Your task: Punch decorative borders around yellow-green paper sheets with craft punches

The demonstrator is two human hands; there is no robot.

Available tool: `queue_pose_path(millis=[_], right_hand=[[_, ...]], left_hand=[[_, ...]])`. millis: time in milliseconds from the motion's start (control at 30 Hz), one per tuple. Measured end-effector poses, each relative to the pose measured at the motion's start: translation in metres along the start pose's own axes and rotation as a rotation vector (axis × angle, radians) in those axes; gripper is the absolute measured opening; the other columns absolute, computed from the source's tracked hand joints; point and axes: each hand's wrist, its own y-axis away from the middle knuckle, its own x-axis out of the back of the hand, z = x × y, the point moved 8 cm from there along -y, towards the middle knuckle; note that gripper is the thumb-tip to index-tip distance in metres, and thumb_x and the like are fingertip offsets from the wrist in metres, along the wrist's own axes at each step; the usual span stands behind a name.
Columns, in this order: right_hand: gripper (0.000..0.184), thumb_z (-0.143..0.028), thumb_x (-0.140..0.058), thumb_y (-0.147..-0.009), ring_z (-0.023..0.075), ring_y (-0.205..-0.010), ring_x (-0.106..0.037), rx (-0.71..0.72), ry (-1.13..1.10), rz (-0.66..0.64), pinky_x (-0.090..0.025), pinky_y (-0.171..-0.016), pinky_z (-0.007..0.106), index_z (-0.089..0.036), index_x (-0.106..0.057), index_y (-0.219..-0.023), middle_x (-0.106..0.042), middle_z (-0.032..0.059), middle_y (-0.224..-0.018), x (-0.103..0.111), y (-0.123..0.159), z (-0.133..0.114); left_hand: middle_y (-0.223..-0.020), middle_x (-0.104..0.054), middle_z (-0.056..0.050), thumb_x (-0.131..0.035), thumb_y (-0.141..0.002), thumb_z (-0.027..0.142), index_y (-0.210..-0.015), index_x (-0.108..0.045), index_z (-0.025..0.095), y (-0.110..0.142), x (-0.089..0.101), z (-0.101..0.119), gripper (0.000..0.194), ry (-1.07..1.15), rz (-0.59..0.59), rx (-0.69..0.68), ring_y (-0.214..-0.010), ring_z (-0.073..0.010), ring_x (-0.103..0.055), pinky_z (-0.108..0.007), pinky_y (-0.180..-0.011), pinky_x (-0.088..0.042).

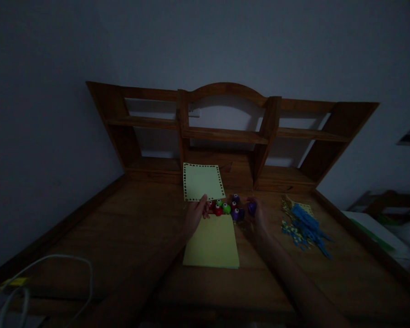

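Head view: the right hand (258, 214) has its grip closed around a purple punch (252, 208); the left hand (197, 213) has its fingers curled, and whether they pinch anything cannot be told. Between the hands lies a cluster of red, green and purple punches (226, 208). Nearer the wearer is a yellow paper stack (212, 241); beyond, a sheet with a perforated border (203, 182). Blue shreds (307, 228) lie at right on the wooden bench (123, 232).

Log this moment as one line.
left hand: beside red pieces | right hand: holding purple piece | between forearms: yellow paper | far right: blue strips
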Motion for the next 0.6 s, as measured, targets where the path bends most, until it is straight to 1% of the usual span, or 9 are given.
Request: queue_pose_path(millis=[67, 100, 133, 200, 267, 367, 433, 533, 600], right_hand=[[0.047, -0.066, -0.051, -0.078, 0.0087, -0.029, -0.027, -0.050, -0.020, 0.015, -0.021, -0.033, 0.024, -0.021, -0.064, -0.075, -0.044, -0.0054, -0.037, -0.001, 0.002, -0.004], [0.049, -0.067, -0.051, -0.077, 0.0078, -0.028, -0.024, -0.071, -0.015, 0.014, -0.018, -0.032, 0.024, -0.021, -0.064, -0.074, -0.043, -0.0057, -0.037, -0.002, 0.003, -0.006], [0.050, -0.069, -0.052, -0.076, 0.0076, -0.028, -0.025, -0.080, 0.000, 0.016, -0.017, -0.033, 0.024, -0.020, -0.064, -0.073, -0.043, -0.0053, -0.037, -0.002, 0.004, -0.008], [0.051, -0.070, -0.055, -0.074, 0.0086, -0.031, -0.033, -0.059, 0.036, 0.052, -0.021, -0.034, 0.024, -0.020, -0.064, -0.070, -0.048, -0.0033, -0.041, 0.000, 0.004, -0.014], [0.049, -0.068, -0.059, -0.072, 0.0106, -0.037, -0.042, -0.006, 0.081, 0.098, -0.027, -0.037, 0.025, -0.020, -0.064, -0.066, -0.053, -0.0009, -0.046, 0.003, 0.003, -0.020], [0.049, -0.066, -0.062, -0.071, 0.0125, -0.041, -0.048, 0.049, 0.153, 0.065, -0.032, -0.040, 0.025, -0.019, -0.062, -0.058, -0.056, 0.0012, -0.047, 0.002, 0.000, -0.019], [0.049, -0.065, -0.065, -0.069, 0.0139, -0.043, -0.051, 0.066, 0.145, 0.040, -0.036, -0.043, 0.025, -0.018, -0.061, -0.057, -0.058, 0.0022, -0.048, 0.001, -0.002, -0.016], [0.048, -0.064, -0.069, -0.065, 0.0175, -0.051, -0.058, 0.082, 0.078, 0.069, -0.041, -0.047, 0.026, -0.016, -0.065, -0.067, -0.064, 0.0042, -0.056, 0.004, -0.003, -0.013], [0.049, -0.063, -0.070, -0.064, 0.0208, -0.060, -0.062, 0.109, 0.087, 0.101, -0.043, -0.050, 0.028, -0.015, -0.067, -0.077, -0.067, 0.0059, -0.065, 0.010, -0.005, -0.013]], left_hand=[[-0.044, -0.047, 0.003, -0.052, -0.080, 0.063, -0.060, -0.058, 0.016, 0.000, 0.001, 0.000, 0.050, -0.014, 0.014, 0.000, -0.038, -0.0104, -0.044, -0.024, -0.046, -0.041], [-0.044, -0.047, 0.003, -0.051, -0.080, 0.062, -0.060, -0.058, 0.017, 0.000, 0.002, 0.000, 0.050, -0.026, 0.022, 0.000, -0.039, -0.0107, -0.045, -0.024, -0.046, -0.040], [-0.043, -0.048, 0.003, -0.051, -0.080, 0.062, -0.060, -0.058, 0.017, 0.001, 0.002, 0.001, 0.051, -0.036, 0.028, 0.003, -0.039, -0.0110, -0.045, -0.024, -0.046, -0.039], [-0.043, -0.048, 0.003, -0.051, -0.080, 0.063, -0.059, -0.058, 0.017, 0.001, 0.002, 0.000, 0.051, -0.050, 0.034, 0.011, -0.039, -0.0115, -0.046, -0.024, -0.045, -0.038], [-0.042, -0.048, 0.003, -0.050, -0.080, 0.064, -0.059, -0.058, 0.017, 0.001, 0.002, -0.002, 0.052, -0.052, 0.034, 0.023, -0.039, -0.0117, -0.045, -0.024, -0.045, -0.038], [-0.039, -0.045, 0.003, -0.048, -0.081, 0.065, -0.058, -0.058, 0.018, -0.002, 0.003, -0.010, 0.054, -0.070, 0.030, 0.038, -0.040, -0.0130, -0.047, -0.024, -0.046, -0.037], [-0.039, -0.046, 0.002, -0.047, -0.081, 0.066, -0.058, -0.059, 0.017, -0.004, 0.005, -0.017, 0.055, -0.101, 0.033, 0.045, -0.040, -0.0137, -0.049, -0.024, -0.046, -0.037], [-0.039, -0.048, 0.002, -0.046, -0.080, 0.069, -0.056, -0.058, 0.017, -0.006, 0.006, -0.022, 0.058, -0.132, 0.017, 0.050, -0.041, -0.0139, -0.050, -0.024, -0.047, -0.037], [-0.039, -0.048, 0.001, -0.045, -0.079, 0.070, -0.054, -0.057, 0.017, -0.004, 0.004, -0.022, 0.060, -0.148, 0.011, 0.054, -0.042, -0.0144, -0.051, -0.024, -0.049, -0.038]])
